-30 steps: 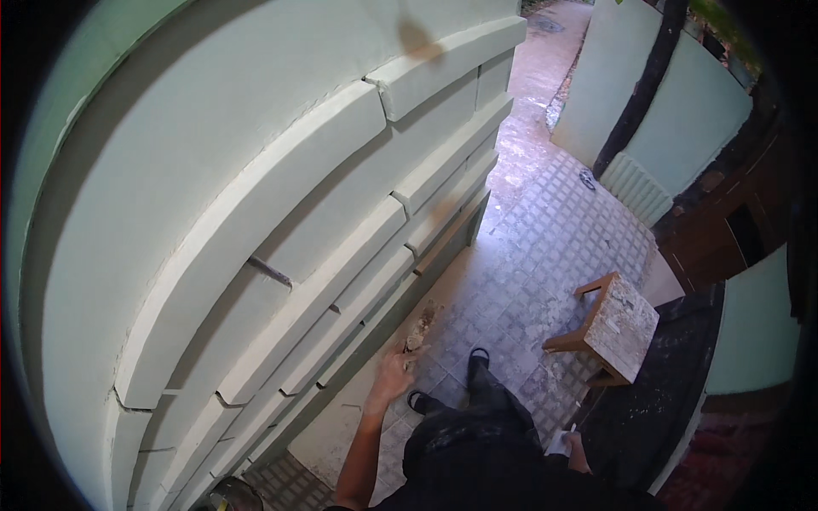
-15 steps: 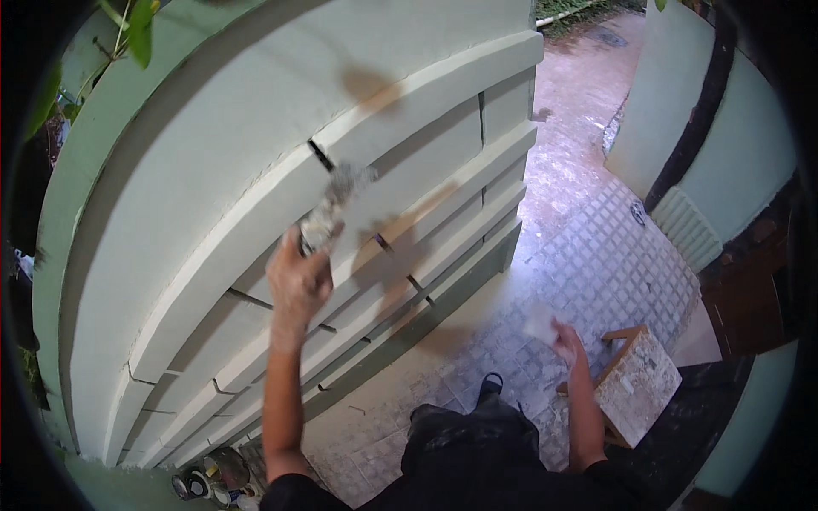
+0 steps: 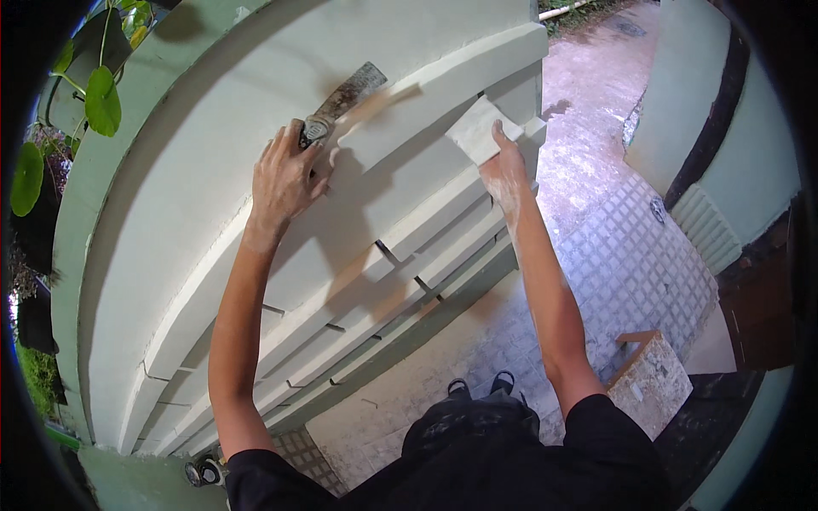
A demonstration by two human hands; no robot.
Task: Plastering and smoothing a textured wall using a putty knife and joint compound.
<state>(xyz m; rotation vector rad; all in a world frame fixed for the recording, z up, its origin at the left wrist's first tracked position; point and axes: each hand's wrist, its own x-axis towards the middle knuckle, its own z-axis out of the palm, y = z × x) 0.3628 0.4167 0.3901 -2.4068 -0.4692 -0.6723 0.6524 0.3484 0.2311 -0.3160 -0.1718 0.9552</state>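
My left hand (image 3: 285, 175) is wrapped round a dark-handled scraper (image 3: 353, 90), its stained flat blade angled up to the right over the pale plastered wall (image 3: 175, 187), near the upper raised band. Whether the blade touches the surface I cannot tell. My right hand (image 3: 504, 166) grips a white square pad or block (image 3: 473, 125) in front of the wall, just below that band's right part, thumb on top. Both arms are raised. The wall carries several stepped horizontal bands (image 3: 428, 213) with short gaps in them.
A paint-stained wooden stool (image 3: 650, 380) stands at lower right on the tiled floor (image 3: 618, 255). Containers (image 3: 201, 473) sit at lower left. Leaves (image 3: 103, 102) overhang the wall's left edge. A pale path (image 3: 596, 102) runs beyond the wall's right end, beside a green wall (image 3: 677, 77).
Both hands have risen from low beside my body to the upper wall, carrying the scraper and white pad. The view has shifted toward the wall; my feet now stand closer together.
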